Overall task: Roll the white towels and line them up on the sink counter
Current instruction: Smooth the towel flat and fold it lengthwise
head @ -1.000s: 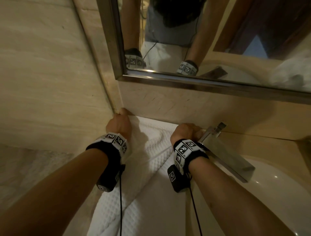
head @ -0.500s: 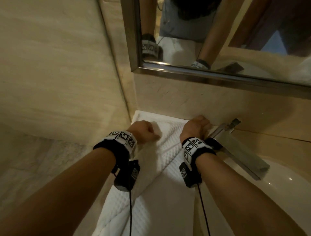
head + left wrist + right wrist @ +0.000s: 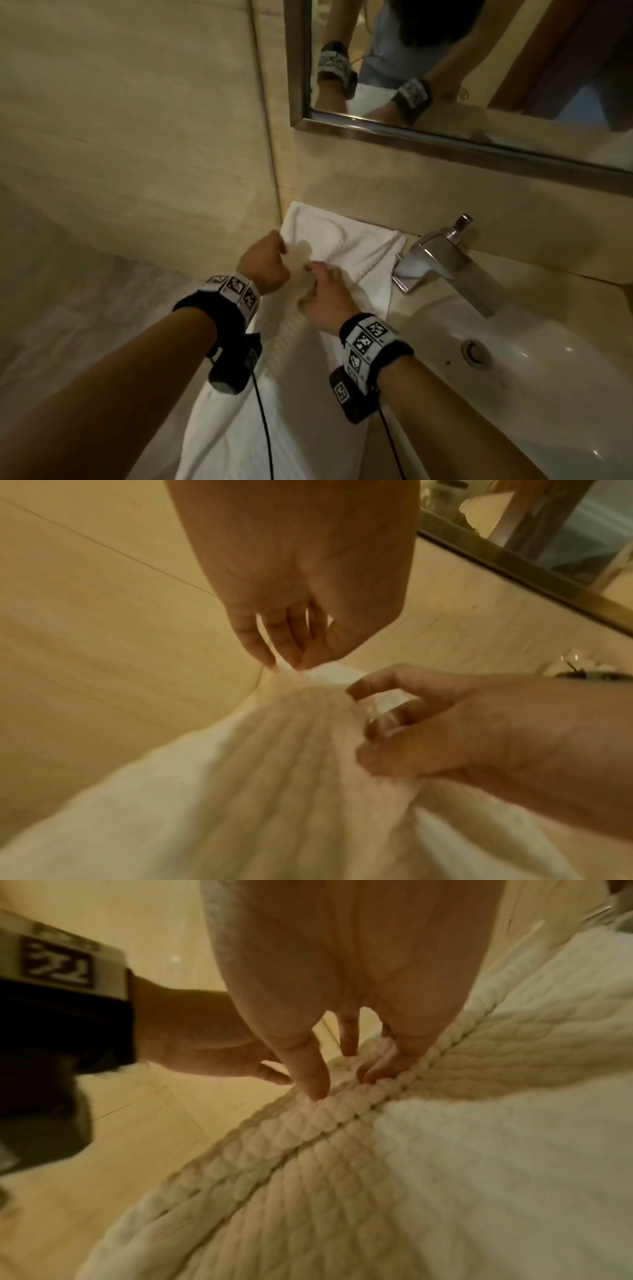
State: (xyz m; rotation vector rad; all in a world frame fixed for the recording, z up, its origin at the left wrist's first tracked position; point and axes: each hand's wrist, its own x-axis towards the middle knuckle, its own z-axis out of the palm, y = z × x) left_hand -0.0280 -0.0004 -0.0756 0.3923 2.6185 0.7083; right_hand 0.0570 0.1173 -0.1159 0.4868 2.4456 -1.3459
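Note:
A white waffle-weave towel (image 3: 346,240) lies lengthwise on the sink counter (image 3: 534,274), from the back wall corner toward me. Both hands meet over its middle. My left hand (image 3: 274,255) is curled, and in the left wrist view its fingertips (image 3: 284,662) pinch a raised fold of the towel (image 3: 274,764). My right hand (image 3: 310,287) sits just right of it, fingers curled. In the right wrist view its fingers (image 3: 316,1080) dig into the towel's thick hemmed edge (image 3: 342,1115). My right hand (image 3: 394,723) also shows in the left wrist view, gripping the bunched cloth.
A chrome faucet (image 3: 445,263) stands right of the towel, with the white basin (image 3: 534,394) and its drain (image 3: 474,353) beyond. A framed mirror (image 3: 445,137) hangs above the backsplash. A tiled wall (image 3: 137,137) closes the left side, and the towel's near end hangs over the counter's front edge.
Both hands pulled back from the towel's far corners at the wall and came together over its middle. The far end now lies flat against the backsplash.

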